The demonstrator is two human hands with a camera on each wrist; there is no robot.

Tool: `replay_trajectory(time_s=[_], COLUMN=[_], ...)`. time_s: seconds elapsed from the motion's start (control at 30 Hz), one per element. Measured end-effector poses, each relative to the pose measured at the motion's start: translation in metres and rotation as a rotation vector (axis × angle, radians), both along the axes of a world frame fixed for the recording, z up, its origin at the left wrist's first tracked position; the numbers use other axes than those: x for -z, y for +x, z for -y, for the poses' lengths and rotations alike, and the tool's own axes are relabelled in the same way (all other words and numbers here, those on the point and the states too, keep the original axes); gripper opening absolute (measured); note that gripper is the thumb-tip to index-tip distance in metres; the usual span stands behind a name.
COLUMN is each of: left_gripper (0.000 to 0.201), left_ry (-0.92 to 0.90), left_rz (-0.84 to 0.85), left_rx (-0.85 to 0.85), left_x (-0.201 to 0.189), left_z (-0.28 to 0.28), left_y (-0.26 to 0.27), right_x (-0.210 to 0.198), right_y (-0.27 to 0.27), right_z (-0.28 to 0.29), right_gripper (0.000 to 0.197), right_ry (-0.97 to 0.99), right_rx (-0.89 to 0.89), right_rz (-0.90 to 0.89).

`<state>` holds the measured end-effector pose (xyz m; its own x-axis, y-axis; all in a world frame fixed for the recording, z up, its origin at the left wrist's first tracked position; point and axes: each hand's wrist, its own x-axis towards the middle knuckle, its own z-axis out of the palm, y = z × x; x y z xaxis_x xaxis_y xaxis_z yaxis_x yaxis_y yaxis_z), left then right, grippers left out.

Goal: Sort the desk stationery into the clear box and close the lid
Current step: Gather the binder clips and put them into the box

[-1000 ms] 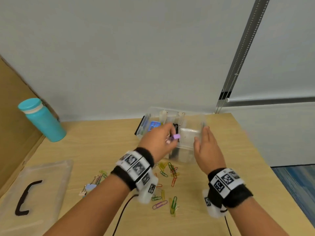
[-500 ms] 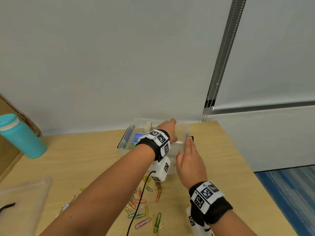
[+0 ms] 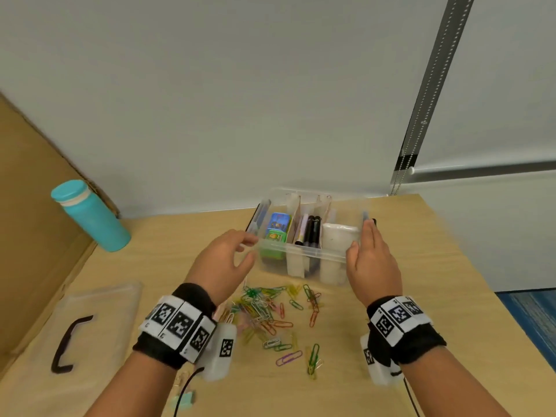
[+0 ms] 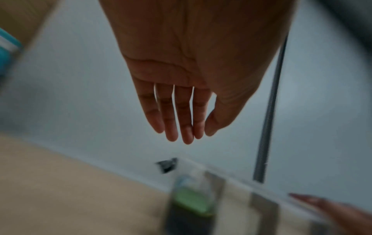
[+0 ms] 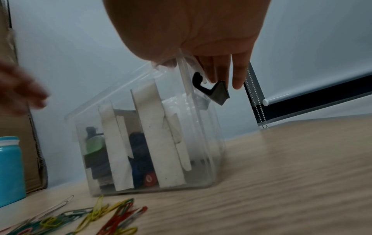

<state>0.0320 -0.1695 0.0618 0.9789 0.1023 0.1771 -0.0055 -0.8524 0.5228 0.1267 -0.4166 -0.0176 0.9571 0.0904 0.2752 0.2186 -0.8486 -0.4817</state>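
The clear box (image 3: 304, 254) is parked near the far edge of the wooden desk (image 3: 180, 236), lid off, and it's split up by white dividers (image 3: 296, 219). A blue-and-green item is tucked in the left section, black markers (image 3: 311, 233) in the middle one, and something white in the right one. The right end of the box is held by the right hand (image 3: 371, 260): the fingers are laid along the outside of the end wall by the black latch (image 5: 211, 89), and the thumb is hooked over the rim, as seen from the right wrist view. The left hand (image 3: 224, 260) is hovering just off the box's left front corner, fingers loosely spread, nothing gripped; the left wrist view is blurry but an empty palm can be made out. A heap of coloured paper clips (image 3: 270, 314) is scattered in front of the box, between the wrists. The lid (image 3: 90, 326), with its black handle, is lying flat well off to the left, and a teal bottle (image 3: 90, 216) is stood behind it by the cardboard.
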Motion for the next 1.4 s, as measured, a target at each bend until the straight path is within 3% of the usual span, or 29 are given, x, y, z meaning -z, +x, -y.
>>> replay_trajectory(time_s=[0.13, 0.27, 0.4, 0.5, 0.67, 0.83, 1.03, 1.13, 1.3, 1.4], left_gripper=[0.024, 0.041, 0.049, 0.043, 0.031, 0.037, 0.026, 0.022, 0.026, 0.023], left_ry=[0.154, 0.253, 0.246, 0.26, 0.23, 0.188, 0.14, 0.126, -0.015, -0.245], left_rz=[-0.27, -0.616, -0.738, -0.731, -0.634, -0.619, -0.556, -0.53, -0.478, -0.415], left_rx=[-0.185, -0.237, -0.213, -0.171, -0.123, -0.079, -0.085, -0.064, -0.048, -0.061], left_x=[0.037, 0.063, 0.077, 0.088, 0.094, 0.095, 0.101, 0.105, 0.103, 0.099], left_z=[-0.075, -0.121, -0.131, -0.13, -0.13, -0.133, -0.142, -0.147, -0.159, -0.164], left_y=[-0.044, -0.076, -0.091, -0.098, -0.101, -0.103, -0.105, -0.108, -0.114, -0.117], right_x=[0.0, -0.009, -0.028, -0.029, -0.007, 0.014, 0.026, 0.027, 0.024, 0.024], right_y=[-0.005, -0.023, -0.064, -0.101, -0.154, -0.179, -0.182, -0.176, -0.166, -0.162], right_z=[-0.002, -0.017, -0.057, -0.096, -0.158, -0.195, -0.2, -0.194, -0.184, -0.186], right_gripper=[0.056, 0.047, 0.038, 0.024, 0.024, 0.047, 0.024, 0.025, 0.02, 0.014], right_ry=[0.004, -0.087, -0.094, -0.124, -0.29, -0.518, -0.477, -0.33, 0.166, 0.68], right_rx=[0.043, 0.067, -0.179, -0.49, -0.963, -1.046, -0.955, -0.886, -0.759, -0.605], right_rz=[0.023, 0.124, 0.217, 0.144, -0.265, -0.467, -0.476, -0.561, -0.71, -1.018])
